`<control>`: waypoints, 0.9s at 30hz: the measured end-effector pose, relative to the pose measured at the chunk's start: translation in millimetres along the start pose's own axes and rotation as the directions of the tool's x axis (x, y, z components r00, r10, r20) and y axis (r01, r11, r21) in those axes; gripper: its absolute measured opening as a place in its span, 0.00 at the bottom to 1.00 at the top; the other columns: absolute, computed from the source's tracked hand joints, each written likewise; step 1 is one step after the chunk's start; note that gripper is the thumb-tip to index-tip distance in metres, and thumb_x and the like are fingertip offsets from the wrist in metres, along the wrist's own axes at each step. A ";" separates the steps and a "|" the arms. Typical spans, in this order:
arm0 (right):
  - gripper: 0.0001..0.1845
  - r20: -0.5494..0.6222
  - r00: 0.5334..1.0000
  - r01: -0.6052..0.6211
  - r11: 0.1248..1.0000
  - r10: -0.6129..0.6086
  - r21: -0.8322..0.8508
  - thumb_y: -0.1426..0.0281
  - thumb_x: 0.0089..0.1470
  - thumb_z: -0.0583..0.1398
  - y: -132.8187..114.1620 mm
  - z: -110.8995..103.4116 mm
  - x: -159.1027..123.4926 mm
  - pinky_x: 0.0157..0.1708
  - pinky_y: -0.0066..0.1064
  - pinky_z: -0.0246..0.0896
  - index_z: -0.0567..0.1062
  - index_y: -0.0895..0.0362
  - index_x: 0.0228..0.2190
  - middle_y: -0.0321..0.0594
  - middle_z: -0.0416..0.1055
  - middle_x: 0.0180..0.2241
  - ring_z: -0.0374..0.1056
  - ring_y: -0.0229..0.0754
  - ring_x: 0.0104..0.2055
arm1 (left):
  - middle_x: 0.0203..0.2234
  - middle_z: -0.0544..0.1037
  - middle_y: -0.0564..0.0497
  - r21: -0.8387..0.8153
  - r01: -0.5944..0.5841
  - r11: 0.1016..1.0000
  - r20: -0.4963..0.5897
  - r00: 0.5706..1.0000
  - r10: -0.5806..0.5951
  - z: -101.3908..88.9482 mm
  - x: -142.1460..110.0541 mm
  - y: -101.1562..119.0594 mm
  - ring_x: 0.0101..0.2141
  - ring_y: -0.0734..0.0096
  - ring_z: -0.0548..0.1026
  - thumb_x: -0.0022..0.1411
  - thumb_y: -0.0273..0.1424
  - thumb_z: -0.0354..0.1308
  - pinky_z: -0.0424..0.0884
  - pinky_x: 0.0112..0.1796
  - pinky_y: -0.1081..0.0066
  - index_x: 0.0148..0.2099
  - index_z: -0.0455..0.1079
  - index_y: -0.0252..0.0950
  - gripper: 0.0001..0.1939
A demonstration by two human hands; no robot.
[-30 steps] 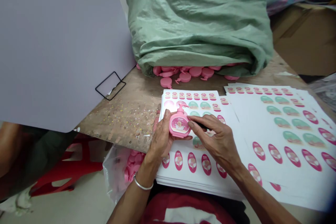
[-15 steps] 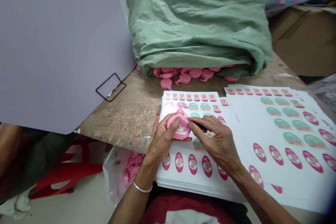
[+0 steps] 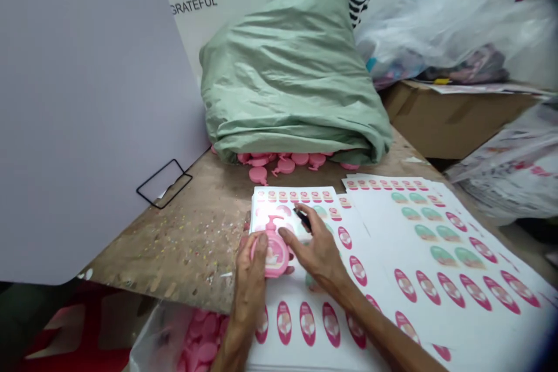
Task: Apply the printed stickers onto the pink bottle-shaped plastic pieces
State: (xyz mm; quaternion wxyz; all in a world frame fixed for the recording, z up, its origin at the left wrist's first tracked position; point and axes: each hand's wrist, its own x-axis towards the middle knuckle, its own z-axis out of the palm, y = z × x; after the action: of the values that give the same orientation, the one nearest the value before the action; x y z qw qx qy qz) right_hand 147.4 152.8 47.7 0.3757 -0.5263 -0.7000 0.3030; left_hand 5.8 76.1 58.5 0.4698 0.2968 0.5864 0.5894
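- Two bare hands work low in the view, close together and not quite touching.
- The left hand (image 3: 250, 270) curls round a bottle (image 3: 275, 256), its thumb pressed on the front and its fingers behind.
- The bottle is pink, flat and pump-shaped, with a label on its front. It stands tilted slightly, its lower end over the near edge of a sticker stack (image 3: 279, 209).
- The right hand (image 3: 319, 254) is spread beside the bottle, its thumb (image 3: 284, 234) just off the bottle's shoulder.
- A black tool (image 3: 302, 219) is pinched in the right hand's fingers; it is too blurred to tell what kind.
- The stack holds sheets printed with pink and green ovals; more sheets (image 3: 436, 256) fan out to the right.
- Pink pieces (image 3: 207, 337) fill a clear bag (image 3: 159, 340) below the table's near edge.
- More pink pieces (image 3: 258, 174) lie on the wooden table (image 3: 174, 250), against a green sack (image 3: 288, 84).
- A grey board (image 3: 87, 116) leans at left, a black wire frame (image 3: 163, 183) at its foot.
- A cardboard box (image 3: 453, 122) and a white plastic bag (image 3: 449, 17) sit at the back right.
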 end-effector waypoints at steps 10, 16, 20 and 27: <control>0.20 0.223 0.971 0.006 0.918 0.090 -0.395 0.56 0.57 0.57 6.5 46.3 153.5 0.39 0.39 0.59 0.79 0.59 0.37 0.54 0.77 0.37 0.72 0.52 0.43 | 0.23 0.76 0.49 0.685 -0.158 0.711 -0.200 0.898 0.392 -86.9 109.2 -16.3 0.26 0.65 0.72 0.62 0.50 0.48 0.68 0.31 0.69 0.36 0.74 0.33 0.25; 0.11 0.314 0.946 0.061 0.900 0.086 -0.431 0.61 0.54 0.61 1.1 65.7 181.8 0.35 0.36 0.58 0.79 0.55 0.31 0.52 0.77 0.35 0.72 0.51 0.40 | 0.45 0.74 0.33 0.755 -0.234 0.612 -0.167 0.835 0.524 -95.3 114.9 -17.5 0.48 0.47 0.71 0.56 0.43 0.55 0.63 0.52 0.50 0.45 0.73 0.29 0.23; 0.13 0.409 0.912 0.177 0.903 -0.001 -0.392 0.62 0.53 0.59 -9.2 24.7 180.7 0.30 0.31 0.55 0.78 0.58 0.28 0.47 0.77 0.29 0.71 0.46 0.34 | 0.45 0.74 0.37 0.720 -0.309 0.622 -0.127 0.822 0.555 -90.3 104.4 5.9 0.44 0.54 0.73 0.61 0.43 0.51 0.69 0.48 0.54 0.47 0.72 0.31 0.21; 0.14 0.752 0.611 0.468 0.879 -0.246 -0.093 0.59 0.53 0.59 -49.9 -53.8 120.8 0.24 0.27 0.47 0.77 0.57 0.29 0.31 0.67 0.22 0.57 0.34 0.24 | 0.49 0.76 0.41 0.337 -0.225 0.914 0.356 0.929 0.098 -42.0 80.2 50.2 0.41 0.63 0.77 0.57 0.42 0.62 0.73 0.36 0.72 0.52 0.71 0.35 0.24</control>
State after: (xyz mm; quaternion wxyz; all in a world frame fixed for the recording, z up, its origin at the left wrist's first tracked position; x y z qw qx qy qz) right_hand 147.7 257.8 142.4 0.0449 -0.2597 -0.9167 0.3004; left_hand -73.0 137.6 85.4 0.4457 0.5234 0.5729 0.4463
